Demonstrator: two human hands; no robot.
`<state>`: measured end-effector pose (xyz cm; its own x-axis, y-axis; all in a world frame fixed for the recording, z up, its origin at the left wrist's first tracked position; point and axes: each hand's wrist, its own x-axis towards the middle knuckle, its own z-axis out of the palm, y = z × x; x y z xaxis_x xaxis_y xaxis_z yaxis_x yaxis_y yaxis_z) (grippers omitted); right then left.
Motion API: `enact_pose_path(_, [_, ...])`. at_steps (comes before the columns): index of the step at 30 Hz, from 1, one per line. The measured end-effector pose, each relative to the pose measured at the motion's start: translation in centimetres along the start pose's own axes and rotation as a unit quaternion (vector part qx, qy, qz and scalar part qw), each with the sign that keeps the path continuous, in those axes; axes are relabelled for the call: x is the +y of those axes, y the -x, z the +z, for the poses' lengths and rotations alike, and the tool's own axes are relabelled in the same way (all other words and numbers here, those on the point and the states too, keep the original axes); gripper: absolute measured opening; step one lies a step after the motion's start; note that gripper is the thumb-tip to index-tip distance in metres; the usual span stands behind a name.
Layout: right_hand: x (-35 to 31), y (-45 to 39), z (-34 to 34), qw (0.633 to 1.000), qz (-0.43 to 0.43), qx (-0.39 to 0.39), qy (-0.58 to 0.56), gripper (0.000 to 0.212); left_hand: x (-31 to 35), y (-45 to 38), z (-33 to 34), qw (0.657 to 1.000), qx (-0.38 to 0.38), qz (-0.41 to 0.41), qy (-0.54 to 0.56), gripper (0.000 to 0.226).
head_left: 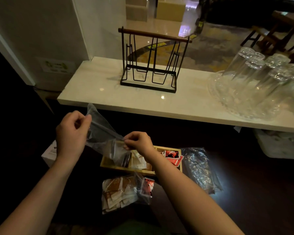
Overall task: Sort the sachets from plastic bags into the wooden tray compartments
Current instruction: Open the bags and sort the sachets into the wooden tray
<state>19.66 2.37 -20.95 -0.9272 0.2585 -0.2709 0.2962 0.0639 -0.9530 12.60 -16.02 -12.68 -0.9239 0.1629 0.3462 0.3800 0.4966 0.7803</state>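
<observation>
Nearest the camera, 1 full bag (126, 192) waits before the tray (166, 172). Both hands, left (71, 131) and right (137, 141), pinch a nearly empty bag (103, 133) above the tray's left compartment; its 3 compartments hold sachets (171, 156), so sorting looks partway.

A black wire rack (151, 63) stands on the white bench (95, 92); upturned glasses (255, 78) crowd its right end.

Your view is dim down low: the dark floor swallows detail, while the white counter (159, 102) catches small glare spots. Light seems to come from the room beyond. Straight lines bow toward the edges.
</observation>
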Motion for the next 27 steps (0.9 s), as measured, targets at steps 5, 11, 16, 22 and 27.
enact_pose_path(5, [-0.2, -0.2, -0.4, 1.000, -0.006, -0.018, -0.013, 0.015, 1.8, -0.1, -0.4, 0.998, -0.004, 0.058, -0.036, 0.031])
enact_pose_path(11, [0.0, -0.1, -0.6, 1.000, -0.021, -0.016, -0.003, 0.015, 2.9, -0.7, -0.7, 0.991, -0.015, 0.109, -0.076, 0.031])
enact_pose_path(16, [0.4, 0.3, -0.5, 1.000, -0.021, -0.013, 0.000, 0.015, 3.1, -0.7, -0.4, 0.990, -0.024, 0.118, -0.078, 0.031])
enact_pose_path(22, [-0.2, 0.9, -1.3, 0.995, -0.067, 0.055, 0.054, 0.007, 2.7, -1.2, -0.6, 0.996, 0.011, 0.081, -0.038, 0.030])
enact_pose_path(27, [0.5, 2.7, -4.5, 0.982, -0.091, 0.103, 0.127, 0.002, 1.1, -1.3, 1.1, 0.999, -0.017, 0.036, -0.034, 0.027])
